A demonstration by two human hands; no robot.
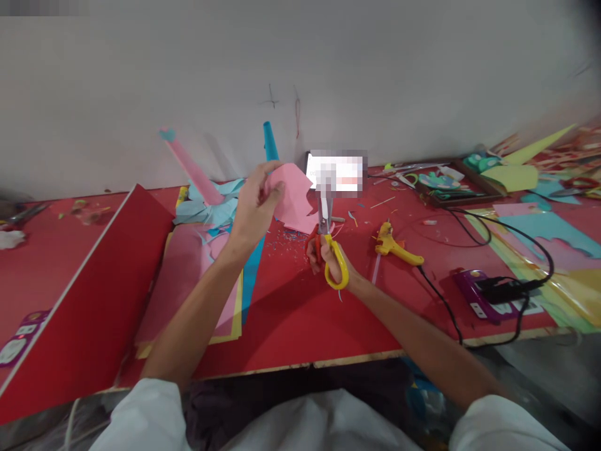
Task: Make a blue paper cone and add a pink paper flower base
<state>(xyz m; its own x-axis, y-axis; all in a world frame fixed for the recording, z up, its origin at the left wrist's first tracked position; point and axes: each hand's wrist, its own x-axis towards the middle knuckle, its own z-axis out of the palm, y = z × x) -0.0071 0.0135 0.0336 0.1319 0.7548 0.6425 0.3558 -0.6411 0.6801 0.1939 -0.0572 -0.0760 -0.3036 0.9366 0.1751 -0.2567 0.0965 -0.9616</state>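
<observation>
A piece of pink paper (pixel 293 194) with a ragged, cut edge is pinched between the thumb and fingers of my left hand (pixel 260 197), raised over the table. My right hand (pixel 328 258) has its fingers in the handles of a pair of scissors (pixel 336 266), one loop yellow and the other red. The blades point up and away from me, close to the right edge of the pink paper. Pixelation covers the blade tips, so I cannot tell whether they touch it. Tiny scraps (pixel 288 244) are scattered on the red table (pixel 300 326) beneath.
Pink and yellow sheets (pixel 188 269) lie stacked left, beside an upright red panel (pixel 103 282). Rolled pink (pixel 195 172) and blue paper (pixel 271 143) stand behind. Rightward are a yellow glue gun (pixel 397 245), a purple power strip (pixel 488 300) with black cables, and a brown tray (pixel 451 199).
</observation>
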